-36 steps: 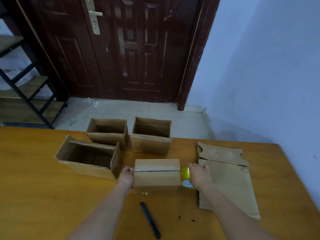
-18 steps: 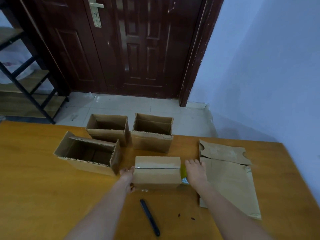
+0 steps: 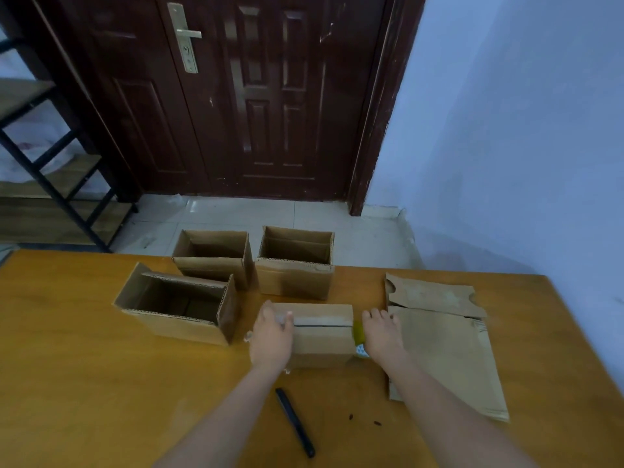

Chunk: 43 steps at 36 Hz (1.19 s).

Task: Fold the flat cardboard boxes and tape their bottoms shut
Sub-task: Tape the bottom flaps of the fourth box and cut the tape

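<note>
A folded cardboard box [image 3: 322,336] lies bottom-up on the wooden table [image 3: 77,383], with a dark seam along its middle and clear tape over it. My left hand [image 3: 271,336] lies flat on the box's left end, fingers spread over the tape. My right hand [image 3: 383,332] is against the box's right end, wrapped over a yellow-green tape roll [image 3: 358,332] that is mostly hidden under the palm. Flat unfolded cardboard [image 3: 445,356] lies just right of my right hand, with another flat piece [image 3: 432,293] behind it.
Three open folded boxes stand behind and to the left: one at the left [image 3: 175,307], one at the back [image 3: 216,256] and one at the back centre [image 3: 297,268]. A black cutter or pen [image 3: 295,422] lies on the table between my forearms.
My left hand has moved from the box's left side up onto the left end of its top. My right hand has stayed on the tape roll at the right end.
</note>
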### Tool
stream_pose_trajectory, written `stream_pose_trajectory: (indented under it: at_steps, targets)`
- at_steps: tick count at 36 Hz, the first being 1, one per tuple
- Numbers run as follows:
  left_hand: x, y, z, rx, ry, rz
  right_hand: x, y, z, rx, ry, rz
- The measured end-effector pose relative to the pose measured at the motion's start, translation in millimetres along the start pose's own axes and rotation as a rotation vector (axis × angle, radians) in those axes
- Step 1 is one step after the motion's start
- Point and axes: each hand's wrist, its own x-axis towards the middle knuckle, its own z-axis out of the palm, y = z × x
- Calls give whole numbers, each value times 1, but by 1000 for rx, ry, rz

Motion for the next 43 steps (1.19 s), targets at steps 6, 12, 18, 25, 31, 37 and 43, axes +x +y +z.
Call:
stream_pose_trajectory:
  at_steps: [6, 12, 18, 25, 31, 37, 43]
  targets:
    - [6, -7, -6, -4, -178, -115, -9, 8, 10, 154, 3, 57]
    - [13, -11, -13, -89, -276, -213, -27, 3, 18, 376, 55, 159]
    - [10, -11, -13, -159, -339, -270, -74, -20, 40, 403, 404, 86]
    - [10, -13, -4, -93, -280, -221, -109, -73, 74, 396, -189, -279]
    - [10, -5, -5, 278, -163, 3, -100, -117, 84, 313, -347, -229]
    - [4, 10, 1, 588, -125, 400, -95, -119, 89, 252, -356, -219]
    - [3, 15, 12, 825, -310, 644, -109, -84, 93, 492, -265, -157]
